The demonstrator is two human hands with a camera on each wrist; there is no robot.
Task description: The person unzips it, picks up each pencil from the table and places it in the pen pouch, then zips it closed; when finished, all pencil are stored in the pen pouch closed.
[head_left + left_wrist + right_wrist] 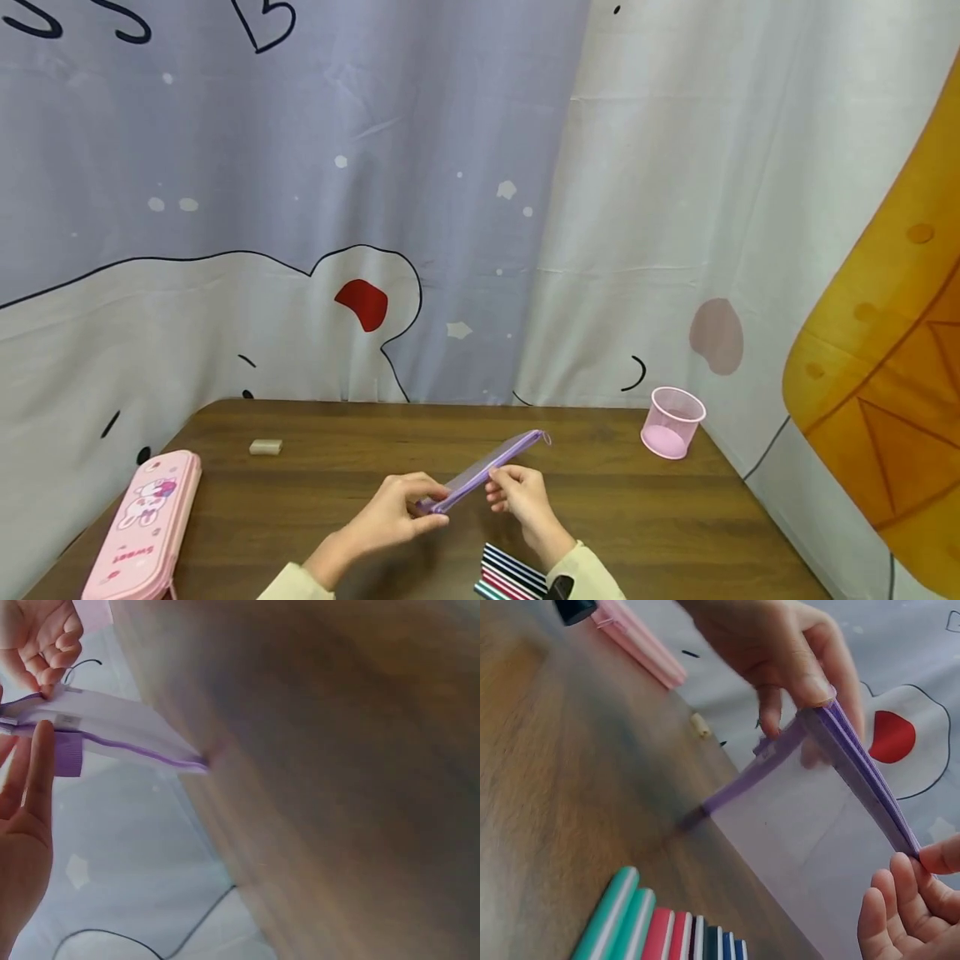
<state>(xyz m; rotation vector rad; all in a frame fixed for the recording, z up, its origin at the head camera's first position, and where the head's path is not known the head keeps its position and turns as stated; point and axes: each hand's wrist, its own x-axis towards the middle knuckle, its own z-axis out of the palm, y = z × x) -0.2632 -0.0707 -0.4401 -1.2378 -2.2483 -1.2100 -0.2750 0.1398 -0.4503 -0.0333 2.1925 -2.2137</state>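
Observation:
A translucent zip pouch (491, 468) with purple edging is held tilted above the table, in front of the person. The left hand (393, 508) grips its near left corner between thumb and fingers. Along the same zipped edge, the right hand (527, 502) pinches the pouch with thumb and forefinger, its other fingers curled. In the right wrist view the pouch's clear side (780, 832) hangs down from the purple zip edge (866, 776). Several striped pens (513, 571), in green, red and dark colours, lie side by side beneath the right forearm, which partly hides them.
A pink pencil case (142, 525) with a cartoon print lies at the table's left edge. A small pale eraser (266, 447) sits at the back left. A pink cup (672, 423) stands at the back right. A printed curtain (465, 208) hangs behind the wooden table (675, 517).

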